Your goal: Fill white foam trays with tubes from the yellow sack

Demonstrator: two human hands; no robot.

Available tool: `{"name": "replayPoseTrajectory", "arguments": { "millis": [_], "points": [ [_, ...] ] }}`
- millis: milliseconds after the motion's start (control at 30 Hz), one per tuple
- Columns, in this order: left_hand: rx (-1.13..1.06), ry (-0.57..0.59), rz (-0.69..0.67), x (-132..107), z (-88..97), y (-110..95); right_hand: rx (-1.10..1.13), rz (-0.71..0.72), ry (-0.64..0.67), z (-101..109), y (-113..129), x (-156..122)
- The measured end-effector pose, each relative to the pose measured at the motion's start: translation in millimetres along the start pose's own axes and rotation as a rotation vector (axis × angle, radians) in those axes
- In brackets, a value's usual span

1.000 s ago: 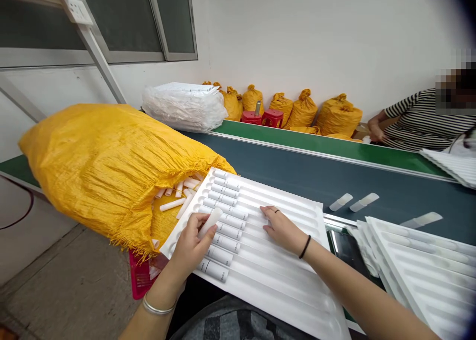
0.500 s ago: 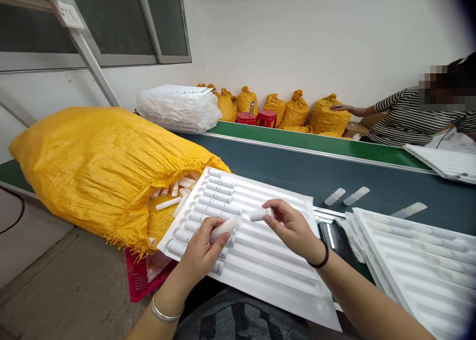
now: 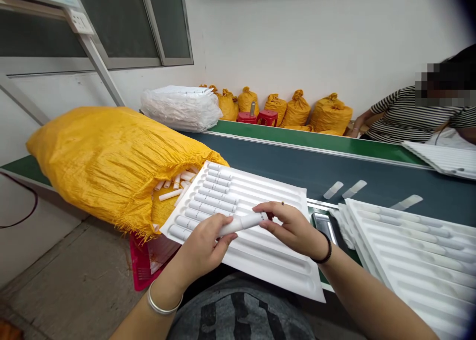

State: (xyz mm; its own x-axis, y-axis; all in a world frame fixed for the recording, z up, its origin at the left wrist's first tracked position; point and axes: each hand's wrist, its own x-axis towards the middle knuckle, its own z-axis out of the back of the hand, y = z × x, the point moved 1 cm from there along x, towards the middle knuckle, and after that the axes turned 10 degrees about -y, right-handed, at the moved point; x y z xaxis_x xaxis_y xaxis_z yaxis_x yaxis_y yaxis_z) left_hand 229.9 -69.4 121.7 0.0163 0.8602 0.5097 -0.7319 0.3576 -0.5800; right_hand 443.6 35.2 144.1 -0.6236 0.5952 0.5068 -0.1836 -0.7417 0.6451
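My left hand (image 3: pixel 206 246) is closed around a plain white plastic tube (image 3: pixel 234 226). Between the fingers and thumb of my right hand (image 3: pixel 295 231) is a white cylindrical cap with small dark print (image 3: pixel 251 220). Tube and cap meet end to end in one line; how far one sits inside the other I cannot make out. Beneath both hands lies a white grooved tray (image 3: pixel 273 268), its left side filled with several printed white cylinders (image 3: pixel 214 199). Left of the tray, a yellow woven sack (image 3: pixel 111 156) gapes open, with loose white tubes (image 3: pixel 170 195) in its mouth.
A stack of white trays (image 3: pixel 394 251) stands at right, tubes in the top one. Several translucent tubes (image 3: pixel 355 189) lie on the dark conveyor belt (image 3: pixel 282 156). A red basket (image 3: pixel 139 270) is below the sack. Across the belt sits a person in a striped shirt (image 3: pixel 399 114).
My right hand has brought the printed cap left onto the tube's end; before, the two were apart. The person opposite has drawn a hand back from a yellow sack.
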Motion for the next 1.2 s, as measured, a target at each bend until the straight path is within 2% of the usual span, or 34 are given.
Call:
{"name": "replayPoseTrajectory", "arguments": {
  "millis": [67,167,267,367,433,533,600,667,767,867,933,1000,1067,1100,1133,1200],
  "points": [
    [0.123,-0.091,-0.145,-2,-3.1,-4,0.019,-0.115,-0.019,-1,1,-3],
    [0.328,-0.172,-0.305,-2,-6.0,-9,0.214,-0.363,-0.028,-6,1,-7],
    [0.467,-0.154,-0.401,-1,-8.0,-11,0.401,-0.612,0.028,-12,-1,-8],
    [0.446,-0.102,-0.421,-1,-10.4,-8,0.445,-0.721,0.146,-17,-3,-8],
    [0.369,-0.108,-0.348,-2,-11.2,-6,0.366,-0.609,0.160,-17,-5,-7],
    [0.230,-0.112,-0.223,-5,-11.1,-2,0.143,-0.185,0.090,-12,-8,-5],
    [0.162,-0.104,-0.200,-9,-11.1,-2,0.050,0.044,0.057,-9,-8,-7],
    [0.134,-0.106,-0.215,-12,-12.6,-4,0.030,0.139,0.058,-8,-7,-10],
    [0.129,-0.094,-0.241,-15,-19.5,-8,-0.015,0.190,0.094,-13,-4,-14],
    [0.126,-0.027,-0.220,-6,-24.2,-1,-0.304,0.196,0.106,-18,-10,-8],
    [0.183,0.004,-0.193,6,-17.5,21,-0.578,0.089,0.068,-12,-29,3],
    [0.317,-0.036,-0.112,22,-0.2,60,-0.782,-0.197,-0.061,9,-64,16],
    [0.515,-0.116,0.119,34,23.3,113,-0.886,-0.595,-0.235,39,-108,25],
    [0.634,-0.110,0.271,38,34.6,141,-0.914,-0.723,-0.267,54,-130,27],
    [0.673,-0.096,0.344,40,44.2,166,-0.920,-0.814,-0.263,67,-150,27],
    [0.693,-0.030,0.401,39,56.7,207,-0.908,-0.950,-0.193,87,-182,24]
  ]
}}
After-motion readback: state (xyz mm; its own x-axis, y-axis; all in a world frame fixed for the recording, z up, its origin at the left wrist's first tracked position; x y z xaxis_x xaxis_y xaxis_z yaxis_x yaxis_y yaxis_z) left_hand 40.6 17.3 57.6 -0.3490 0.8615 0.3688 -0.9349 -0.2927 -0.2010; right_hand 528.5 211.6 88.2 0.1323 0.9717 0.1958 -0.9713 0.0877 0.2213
